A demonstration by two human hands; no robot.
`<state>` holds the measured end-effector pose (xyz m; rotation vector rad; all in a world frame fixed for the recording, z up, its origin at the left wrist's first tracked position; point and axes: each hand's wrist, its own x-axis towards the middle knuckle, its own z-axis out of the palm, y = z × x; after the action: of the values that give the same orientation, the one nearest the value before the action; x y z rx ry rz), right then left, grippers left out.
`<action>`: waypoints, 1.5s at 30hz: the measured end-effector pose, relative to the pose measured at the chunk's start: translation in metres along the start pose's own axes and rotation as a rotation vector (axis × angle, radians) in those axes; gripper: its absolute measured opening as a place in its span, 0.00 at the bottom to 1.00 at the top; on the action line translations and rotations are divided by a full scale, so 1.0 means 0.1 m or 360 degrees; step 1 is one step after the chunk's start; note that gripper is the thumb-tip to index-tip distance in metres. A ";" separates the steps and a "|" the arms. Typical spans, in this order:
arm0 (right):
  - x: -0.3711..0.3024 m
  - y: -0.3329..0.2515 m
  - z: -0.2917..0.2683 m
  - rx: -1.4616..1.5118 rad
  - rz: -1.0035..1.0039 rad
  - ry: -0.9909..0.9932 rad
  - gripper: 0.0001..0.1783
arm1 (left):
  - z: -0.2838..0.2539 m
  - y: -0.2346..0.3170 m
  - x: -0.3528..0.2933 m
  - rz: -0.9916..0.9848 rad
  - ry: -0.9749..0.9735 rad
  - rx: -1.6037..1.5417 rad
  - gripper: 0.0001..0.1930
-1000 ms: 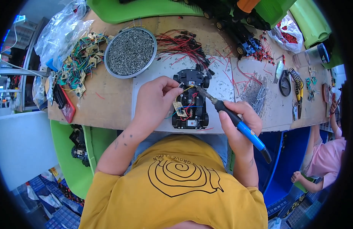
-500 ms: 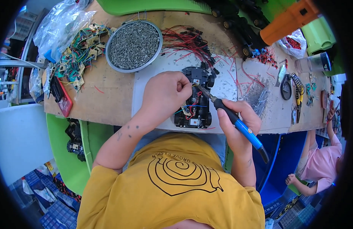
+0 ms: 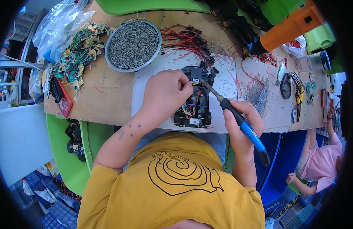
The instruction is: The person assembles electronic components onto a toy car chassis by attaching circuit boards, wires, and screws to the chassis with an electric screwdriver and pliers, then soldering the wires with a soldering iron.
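Since the soldering iron (image 3: 237,116), gripped by the right hand (image 3: 239,140), has shifted slightly away from the left hand (image 3: 164,91), heating there seems paused; the left's fingertips press together, contents hidden, over the black toy-car chassis (image 3: 202,100) near the surface's (image 3: 107,105) front edge.

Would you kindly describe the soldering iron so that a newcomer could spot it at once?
On the workbench, find the black car chassis at the near edge. Right of it, the right hand grips the soldering iron. Its blue-and-black handle sets it apart from the orange tool farther up.
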<state>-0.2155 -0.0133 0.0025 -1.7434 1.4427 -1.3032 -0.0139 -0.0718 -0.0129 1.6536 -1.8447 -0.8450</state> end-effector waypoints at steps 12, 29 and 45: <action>0.00 0.09 0.28 -0.0278 -0.0254 -0.0225 0.22 | -0.18 -0.05 -0.09 0.0354 0.0442 -0.0100 0.08; -0.09 -0.02 0.28 -0.0172 -0.0266 -0.0206 0.19 | -0.08 0.16 -0.51 0.0905 0.0251 0.0212 0.13; -0.51 -0.19 -0.33 -0.0055 0.0021 -0.0200 0.15 | 0.04 0.03 -0.65 0.0592 0.0081 0.0160 0.06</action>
<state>-0.2354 0.0461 0.0145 -1.8013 1.4108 -1.1471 -0.0111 -0.0064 -0.0111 1.3113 -2.0979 -0.5538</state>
